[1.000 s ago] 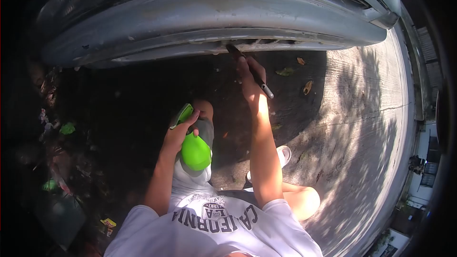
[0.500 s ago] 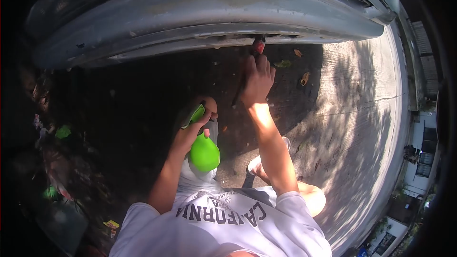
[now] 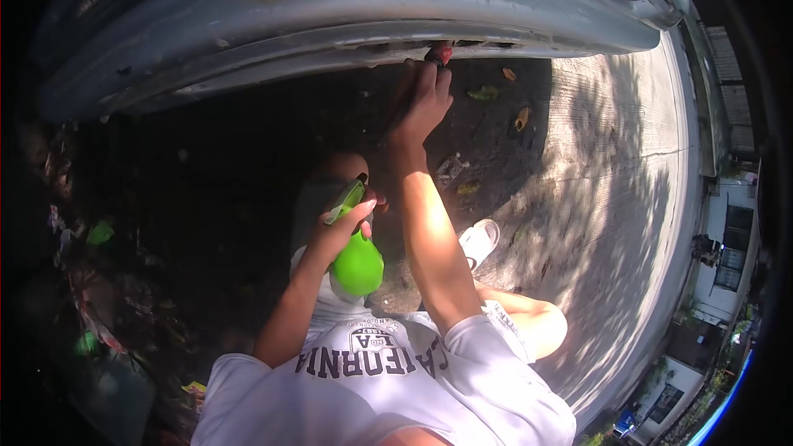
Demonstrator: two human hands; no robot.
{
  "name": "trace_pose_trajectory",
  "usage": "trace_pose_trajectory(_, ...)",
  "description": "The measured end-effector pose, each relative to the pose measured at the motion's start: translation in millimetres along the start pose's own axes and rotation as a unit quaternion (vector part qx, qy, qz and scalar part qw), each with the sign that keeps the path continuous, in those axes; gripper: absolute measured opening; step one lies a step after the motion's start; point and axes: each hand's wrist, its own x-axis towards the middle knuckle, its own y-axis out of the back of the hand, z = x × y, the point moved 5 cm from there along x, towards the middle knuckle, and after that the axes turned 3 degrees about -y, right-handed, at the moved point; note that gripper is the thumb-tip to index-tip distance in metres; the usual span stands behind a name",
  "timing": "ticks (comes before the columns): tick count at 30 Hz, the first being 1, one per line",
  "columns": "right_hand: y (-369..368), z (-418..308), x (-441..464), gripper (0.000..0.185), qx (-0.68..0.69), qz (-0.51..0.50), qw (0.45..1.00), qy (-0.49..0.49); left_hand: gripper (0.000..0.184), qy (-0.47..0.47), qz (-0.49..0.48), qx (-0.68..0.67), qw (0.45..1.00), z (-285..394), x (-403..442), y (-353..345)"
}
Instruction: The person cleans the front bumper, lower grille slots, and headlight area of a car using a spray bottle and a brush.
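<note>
My left hand (image 3: 340, 230) is wrapped round the neck of a green spray bottle (image 3: 358, 267), held upright over my bent leg. My right hand (image 3: 425, 103) reaches up to the lower edge of a silver car bumper (image 3: 330, 0). Its fingers are closed on a dark brush-like tool with a red part (image 3: 440, 53), which touches the slot under the bumper. Most of the tool's handle is hidden by the hand and shadow.
Dry leaves (image 3: 521, 119) lie on the concrete ground (image 3: 611, 198) right of my right hand. Litter and a green scrap (image 3: 100, 233) are on the left. A sandalled foot (image 3: 481, 241) is below my right forearm. Buildings stand at the far right.
My right hand has turned over, so the tool's red part now shows at the bumper. Since half a second ago it has shifted slightly left. The green bottle stays in my left hand.
</note>
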Motion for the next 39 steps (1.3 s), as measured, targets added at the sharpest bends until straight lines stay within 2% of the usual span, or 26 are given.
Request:
trace_pose_trajectory(1, -12.4, 10.3, -8.3, 0.015, -0.013, 0.015, 1.0, -0.021, 0.019, 0.002, -0.006, 0.005, 1.0, 3.3, -2.5, -0.6)
trace_pose_trajectory(2, -28.8, 22.3, -16.3, 0.016, 0.043, 0.016, 0.997, -0.061, 0.023, 0.009, 0.003, -0.002, 1.0, 8.5, -6.3, -0.5)
trace_pose_trajectory(7, 6.1, 2.6, -5.1, 0.018, 0.087, 0.099, 0.99, -0.056, 0.027, 0.043, 0.026, -0.052, 0.997, -6.0, -9.0, 13.4)
trace_pose_trajectory(9, -4.9, 16.0, -5.2, 0.022, 0.136, 0.045, 0.989, -0.032, 0.025, 0.066, 0.019, -0.098, 0.993, -19.3, -2.0, 15.8)
trace_pose_trajectory(10, -15.2, 28.7, -0.5, 0.028, 0.266, 0.008, 0.963, -0.05, 0.025, 0.067, 0.003, -0.083, 0.994, -13.9, -0.5, 8.6)
trace_pose_trajectory(11, -11.1, 46.1, 1.2, 0.028, 0.263, 0.026, 0.963, -0.052, 0.023, 0.078, 0.009, -0.04, 0.996, -8.4, -1.8, -0.1)
trace_pose_trajectory(12, -8.6, 51.1, 2.5, 0.03, 0.378, -0.122, 0.908, -0.131, 0.022, 0.086, 0.018, 0.002, 0.996, -5.1, -2.4, -5.2)
trace_pose_trajectory(13, -2.2, 50.1, -3.1, 0.031, 0.478, -0.268, 0.812, -0.201, 0.022, 0.085, 0.01, 0.011, 0.996, -7.7, 1.1, -8.2)
trace_pose_trajectory(14, 17.7, 51.3, -5.6, 0.034, 0.474, -0.305, 0.799, -0.21, 0.021, 0.085, -0.001, 0.015, 0.996, -14.0, 4.9, -10.1)
trace_pose_trajectory(17, 64.3, 95.7, -9.7, 0.034, 0.411, -0.287, 0.838, -0.216, 0.019, 0.083, -0.016, 0.07, 0.994, -10.8, 7.2, -22.7)
trace_pose_trajectory(19, 95.2, 130.1, 10.1, 0.035, 0.432, -0.124, 0.852, -0.27, 0.022, 0.083, -0.033, 0.079, 0.993, -10.3, 6.0, -32.3)
trace_pose_trajectory(20, 106.9, 140.1, 24.0, 0.036, 0.448, -0.062, 0.855, -0.254, 0.023, 0.105, -0.032, 0.094, 0.989, -8.8, 3.3, -36.1)
trace_pose_trajectory(21, 117.9, 145.1, 40.3, 0.037, 0.462, -0.001, 0.854, -0.238, 0.023, 0.076, -0.042, 0.096, 0.992, -12.2, 6.2, -36.5)
trace_pose_trajectory(23, 121.3, 148.1, 67.2, 0.04, 0.475, 0.018, 0.855, -0.21, 0.023, 0.074, -0.034, 0.102, 0.991, -12.4, 7.5, -41.8)
trace_pose_trajectory(25, 113.1, 148.1, 92.0, 0.041, 0.551, 0.018, 0.82, -0.154, 0.022, 0.068, -0.025, 0.114, 0.991, -16.6, 10.1, -43.6)
trace_pose_trajectory(27, 108.3, 170.1, 101.2, 0.04, 0.543, 0.036, 0.821, -0.173, 0.022, 0.064, -0.01, 0.12, 0.991, -22.2, 13.5, -48.9)
trace_pose_trajectory(29, 117.4, 203.5, 104.4, 0.039, 0.406, 0.088, 0.879, -0.236, 0.022, 0.049, 0.006, 0.157, 0.986, -23.7, 14.9, -53.1)
trace_pose_trajectory(30, 124.0, 211.1, 103.6, 0.039, 0.462, 0.079, 0.84, -0.274, 0.022, 0.043, 0.008, 0.17, 0.984, -23.9, 16.8, -56.3)
trace_pose_trajectory(31, 122.3, 223.4, 106.9, 0.036, 0.528, 0.075, 0.818, -0.216, 0.021, 0.038, 0.011, 0.18, 0.983, -27.2, 18.9, -62.3)
trace_pose_trajectory(33, 129.3, 207.9, 111.3, 0.034, 0.606, 0.041, 0.773, -0.182, 0.021, 0.046, 0.025, 0.176, 0.983, -34.9, 24.9, -77.5)
trace_pose_trajectory(34, 124.3, 199.2, 115.0, 0.034, 0.651, -0.022, 0.733, -0.195, 0.021, 0.059, 0.042, 0.194, 0.978, -39.4, 30.1, -86.4)
trace_pose_trajectory(35, 112.6, 204.1, 119.5, 0.034, 0.694, -0.075, 0.703, -0.137, 0.021, 0.069, 0.058, 0.212, 0.973, -42.6, 37.5, -96.5)
trace_pose_trajectory(37, 125.3, 238.2, 149.1, 0.034, 0.702, -0.023, 0.705, -0.098, 0.022, 0.064, 0.054, 0.238, 0.968, -41.3, 50.4, -126.1)
trace_pose_trajectory(38, 127.4, 267.1, 167.3, 0.032, 0.734, 0.007, 0.675, -0.074, 0.022, 0.055, 0.049, 0.246, 0.966, -41.3, 56.5, -141.2)
trace_pose_trajectory(39, 141.0, 289.9, 185.1, 0.03, 0.743, 0.03, 0.657, -0.125, 0.022, 0.049, 0.045, 0.255, 0.965, -42.8, 60.1, -153.8)
